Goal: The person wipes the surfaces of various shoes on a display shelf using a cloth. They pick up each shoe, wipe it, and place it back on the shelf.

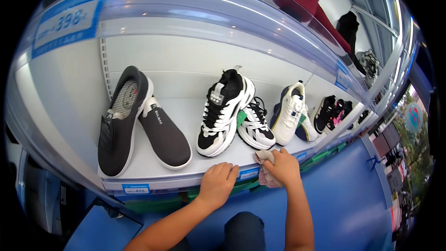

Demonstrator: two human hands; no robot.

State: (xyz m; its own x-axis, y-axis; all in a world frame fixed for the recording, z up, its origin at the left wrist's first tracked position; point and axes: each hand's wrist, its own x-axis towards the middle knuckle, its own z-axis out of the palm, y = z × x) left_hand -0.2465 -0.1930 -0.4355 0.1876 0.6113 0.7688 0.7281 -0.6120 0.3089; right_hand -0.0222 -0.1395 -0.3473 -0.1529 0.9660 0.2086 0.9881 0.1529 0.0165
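Observation:
My right hand point(284, 167) grips a crumpled pinkish cloth point(268, 174) at the front edge of a white shelf point(139, 170). Farther left along that edge rests my left hand point(218, 183), fingers over the rim and no object seen in it. Behind the hands stands a pair of black-and-white sneakers, one upright point(217, 122) and one lower beside it point(257, 129), with a green tag between them. A white sneaker point(288, 115) leans by its mate to the right. Dark grey slip-on shoes point(163, 136) fill the left part of the shelf.
A clear plastic shelf front point(195, 10) with a price tag point(66, 21) curves overhead. Price tags line the lower edge, above green boxes point(153, 205). More dark shoes point(324, 111) stand farther right. A blue floor point(345, 195) and my knee point(244, 230) lie below.

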